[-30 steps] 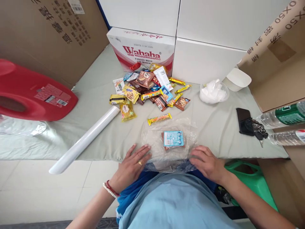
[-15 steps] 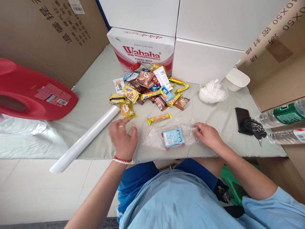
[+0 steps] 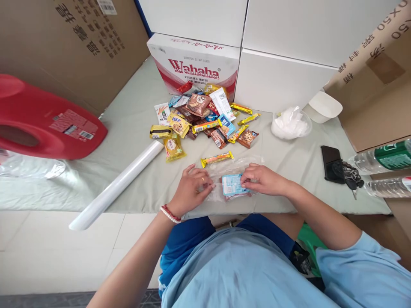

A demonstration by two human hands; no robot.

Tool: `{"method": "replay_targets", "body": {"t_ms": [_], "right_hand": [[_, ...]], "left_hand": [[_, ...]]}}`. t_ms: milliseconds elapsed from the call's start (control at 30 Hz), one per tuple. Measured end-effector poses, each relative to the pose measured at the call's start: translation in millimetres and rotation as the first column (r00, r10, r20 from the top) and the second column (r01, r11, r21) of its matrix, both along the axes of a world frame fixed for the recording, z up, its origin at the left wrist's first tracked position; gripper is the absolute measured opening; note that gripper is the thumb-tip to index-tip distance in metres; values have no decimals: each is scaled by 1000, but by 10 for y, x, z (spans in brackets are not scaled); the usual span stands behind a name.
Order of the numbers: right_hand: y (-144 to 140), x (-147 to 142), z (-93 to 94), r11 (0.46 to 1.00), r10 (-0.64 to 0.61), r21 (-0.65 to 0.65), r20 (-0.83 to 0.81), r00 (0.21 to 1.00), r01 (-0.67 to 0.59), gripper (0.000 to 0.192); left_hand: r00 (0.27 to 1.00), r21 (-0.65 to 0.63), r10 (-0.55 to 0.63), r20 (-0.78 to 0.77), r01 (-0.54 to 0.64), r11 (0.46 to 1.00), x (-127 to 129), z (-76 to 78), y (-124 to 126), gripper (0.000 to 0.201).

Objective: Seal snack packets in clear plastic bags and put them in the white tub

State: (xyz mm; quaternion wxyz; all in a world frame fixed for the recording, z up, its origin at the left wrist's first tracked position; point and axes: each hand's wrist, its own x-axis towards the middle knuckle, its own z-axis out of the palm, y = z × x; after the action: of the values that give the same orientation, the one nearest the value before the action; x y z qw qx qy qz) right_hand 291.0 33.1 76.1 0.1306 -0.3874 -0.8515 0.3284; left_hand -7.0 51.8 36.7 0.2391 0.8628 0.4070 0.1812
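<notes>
Head view: a light-blue snack packet [image 3: 231, 185] is seen lying near the front edge of the desk [image 3: 289, 171], wrapped in a sheet of clear plastic film [image 3: 224, 169]. The left hand [image 3: 190, 188] is laid on the film just left of the packet, its fingers [image 3: 205, 187] pinched on the film. The right hand [image 3: 263, 179] is set at the packet's right edge, its fingers [image 3: 247, 177] closed on the film there. A yellow snack bar [image 3: 217, 158] is found just beyond the film, a pile of snacks [image 3: 202, 119] farther back, and a white roll [image 3: 117, 185] well to the left.
</notes>
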Motion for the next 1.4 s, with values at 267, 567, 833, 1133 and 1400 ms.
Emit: {"method": "replay_targets", "body": {"t_ms": [267, 567, 833, 1133, 1400], "right_hand": [[103, -122, -198, 924, -289, -197, 198, 936, 327, 11], [282, -83, -80, 959, -281, 112, 257, 925, 260, 16], [663, -218, -176, 936, -330, 17, 392, 858, 353, 33], [150, -152, 107, 993, -26, 118, 161, 987, 7, 20], [-524, -313, -156, 974, -7, 203, 456, 890, -96, 48]], "left_hand": [[807, 365, 565, 171, -584, 725, 57, 49, -344, 25], [972, 256, 55, -227, 5, 967, 687, -22, -607, 40], [952, 277, 46, -303, 41, 960, 673, -111, -627, 42], [966, 260, 45, -254, 23, 965, 724, -132, -683, 43], [917, -237, 265, 300, -198, 951, 320, -348, -569, 35]]}}
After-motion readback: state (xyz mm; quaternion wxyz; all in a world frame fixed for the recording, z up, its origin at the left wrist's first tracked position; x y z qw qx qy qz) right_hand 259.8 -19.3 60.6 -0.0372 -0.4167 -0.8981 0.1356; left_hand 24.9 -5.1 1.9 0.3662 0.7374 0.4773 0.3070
